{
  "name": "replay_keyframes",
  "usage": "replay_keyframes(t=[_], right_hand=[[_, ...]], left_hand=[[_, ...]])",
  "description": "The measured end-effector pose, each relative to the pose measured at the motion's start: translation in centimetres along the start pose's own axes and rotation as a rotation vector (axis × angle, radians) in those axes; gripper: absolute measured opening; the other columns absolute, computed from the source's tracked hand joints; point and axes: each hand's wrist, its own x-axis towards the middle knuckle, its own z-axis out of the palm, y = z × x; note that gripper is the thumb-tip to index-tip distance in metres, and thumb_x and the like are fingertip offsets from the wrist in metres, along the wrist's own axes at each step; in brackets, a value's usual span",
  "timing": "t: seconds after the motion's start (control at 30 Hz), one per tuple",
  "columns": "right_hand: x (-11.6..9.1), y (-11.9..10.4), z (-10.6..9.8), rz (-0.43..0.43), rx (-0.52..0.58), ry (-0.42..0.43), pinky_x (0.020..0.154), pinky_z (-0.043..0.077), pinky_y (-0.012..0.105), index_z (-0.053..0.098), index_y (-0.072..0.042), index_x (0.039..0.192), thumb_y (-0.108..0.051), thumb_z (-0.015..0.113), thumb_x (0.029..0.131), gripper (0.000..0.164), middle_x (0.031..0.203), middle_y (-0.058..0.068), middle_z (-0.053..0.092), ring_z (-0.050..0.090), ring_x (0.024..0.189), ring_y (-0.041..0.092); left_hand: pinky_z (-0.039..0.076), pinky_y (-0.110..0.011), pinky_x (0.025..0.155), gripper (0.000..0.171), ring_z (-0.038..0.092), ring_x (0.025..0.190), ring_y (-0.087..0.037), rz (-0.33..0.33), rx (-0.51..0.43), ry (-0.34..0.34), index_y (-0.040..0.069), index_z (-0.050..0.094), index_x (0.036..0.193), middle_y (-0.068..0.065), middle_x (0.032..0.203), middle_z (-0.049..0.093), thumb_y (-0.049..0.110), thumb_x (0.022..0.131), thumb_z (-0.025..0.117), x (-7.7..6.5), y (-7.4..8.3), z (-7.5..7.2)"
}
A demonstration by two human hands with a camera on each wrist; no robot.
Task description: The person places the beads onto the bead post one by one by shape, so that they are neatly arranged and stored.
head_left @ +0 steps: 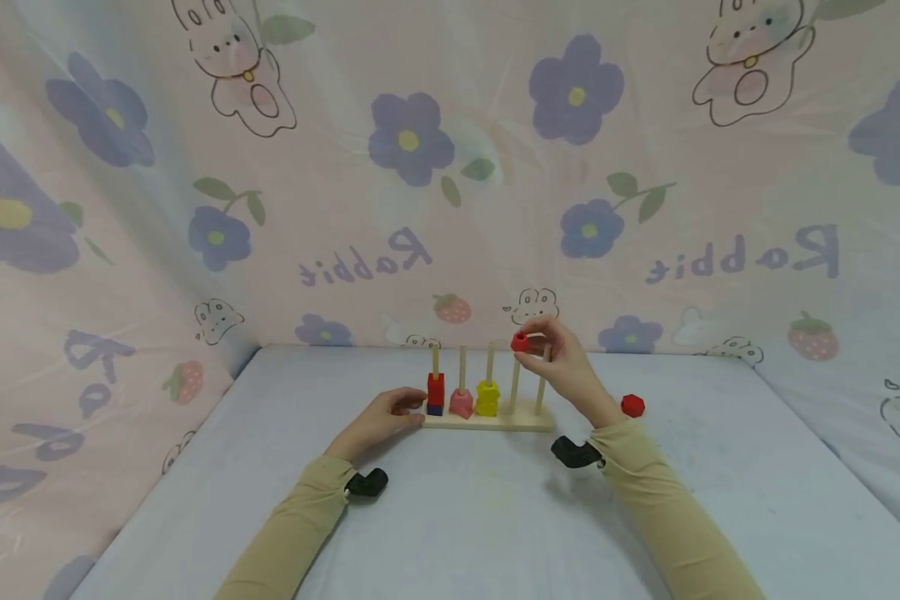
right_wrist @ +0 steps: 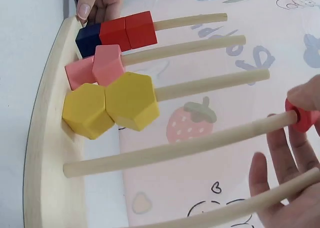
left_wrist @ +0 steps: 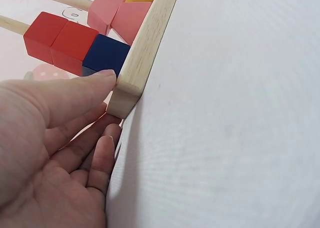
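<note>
A wooden peg stand (head_left: 487,423) with a row of upright pegs stands on the table. My left hand (head_left: 381,417) grips its left end, thumb on the base's top edge and fingers below in the left wrist view. Up at the tip of the fourth peg (right_wrist: 185,143), my right hand (head_left: 564,360) pinches a red bead (right_wrist: 306,120), its hole at the peg's end. The first peg carries a dark blue block (left_wrist: 107,52) under two red blocks (left_wrist: 75,46). Pink blocks (right_wrist: 107,62) sit on the second, yellow hexagonal blocks (right_wrist: 132,100) on the third.
Another red faceted bead (head_left: 633,406) lies on the white table (head_left: 465,517), right of the stand and near my right wrist. Behind the table hangs a patterned cloth (head_left: 480,217). The last peg (head_left: 543,383) is bare.
</note>
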Motion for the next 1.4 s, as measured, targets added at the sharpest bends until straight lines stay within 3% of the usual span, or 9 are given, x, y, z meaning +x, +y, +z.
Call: replay_keyframes(t=[0.17,0.3,0.43,0.57,0.77,1.0,1.27,1.4], right_hand=[[0.1,0.9,0.2,0.076,0.015,-0.003,0.082,0.053,0.028,0.052,-0.001,0.116,0.000,0.069,0.086,0.034,0.112,0.018,0.056,0.062,0.095,0.027],[-0.4,1.9,0.2,0.222,0.052,-0.002,0.083,0.053,0.029,0.052,-0.002,0.116,-0.002,0.072,0.084,0.037,0.113,0.015,0.056,0.063,0.096,0.025],[-1.3,3.7,0.3,0.370,0.082,-0.043,0.085,0.052,0.031,0.053,0.000,0.115,-0.002,0.074,0.082,0.040,0.112,0.016,0.061,0.063,0.100,0.025],[-1.9,5.5,0.6,0.440,0.031,-0.104,0.086,0.052,0.033,0.057,0.001,0.109,-0.004,0.076,0.080,0.035,0.105,0.014,0.066,0.063,0.098,0.026],[-2.6,7.6,0.9,0.390,-0.093,-0.186,0.094,0.046,0.042,0.062,0.000,0.100,-0.004,0.079,0.077,0.030,0.098,0.009,0.069,0.063,0.098,0.025],[-3.2,8.7,1.0,0.405,-0.185,-0.188,0.096,0.044,0.045,0.065,-0.002,0.102,-0.006,0.081,0.075,0.032,0.098,0.006,0.068,0.061,0.099,0.024],[-4.0,7.2,-0.6,0.383,-0.224,-0.196,0.098,0.041,0.050,0.064,-0.005,0.107,-0.006,0.078,0.078,0.032,0.105,0.009,0.066,0.058,0.103,0.028],[-4.6,6.0,-2.8,0.268,-0.266,-0.200,0.098,0.041,0.054,0.060,0.002,0.113,-0.001,0.074,0.081,0.035,0.112,0.018,0.063,0.057,0.109,0.036]], left_hand=[[0.043,-0.042,0.098,0.041,0.056,0.108,-0.023,-0.012,0.018,-0.004,0.008,0.057,0.128,-0.007,0.122,0.059,0.015,0.089,0.068,0.0,0.1,0.0],[0.043,-0.041,0.098,0.041,0.056,0.108,-0.024,-0.005,0.011,-0.012,0.007,0.057,0.129,-0.008,0.123,0.059,0.016,0.090,0.068,0.1,0.0,-0.1],[0.044,-0.042,0.097,0.043,0.057,0.109,-0.027,0.016,-0.011,-0.025,0.003,0.054,0.130,-0.013,0.124,0.058,0.015,0.090,0.067,0.0,0.2,-0.2],[0.042,-0.046,0.097,0.044,0.056,0.110,-0.031,0.043,-0.028,-0.029,-0.002,0.053,0.130,-0.018,0.125,0.057,0.013,0.091,0.066,-0.1,0.2,-0.2],[0.043,-0.042,0.097,0.042,0.056,0.109,-0.027,0.036,-0.005,-0.031,0.002,0.055,0.129,-0.013,0.124,0.058,0.015,0.091,0.066,0.0,0.0,-0.1],[0.044,-0.040,0.097,0.041,0.057,0.109,-0.025,0.035,0.005,-0.024,0.004,0.056,0.128,-0.011,0.123,0.059,0.015,0.090,0.067,0.1,-0.2,-0.1],[0.044,-0.041,0.097,0.041,0.057,0.109,-0.025,0.036,0.009,-0.015,0.003,0.056,0.128,-0.011,0.123,0.059,0.015,0.090,0.067,0.0,0.1,0.0],[0.044,-0.040,0.096,0.040,0.057,0.108,-0.023,0.021,0.014,-0.007,0.005,0.057,0.128,-0.009,0.121,0.060,0.015,0.090,0.067,0.0,0.1,0.0]])
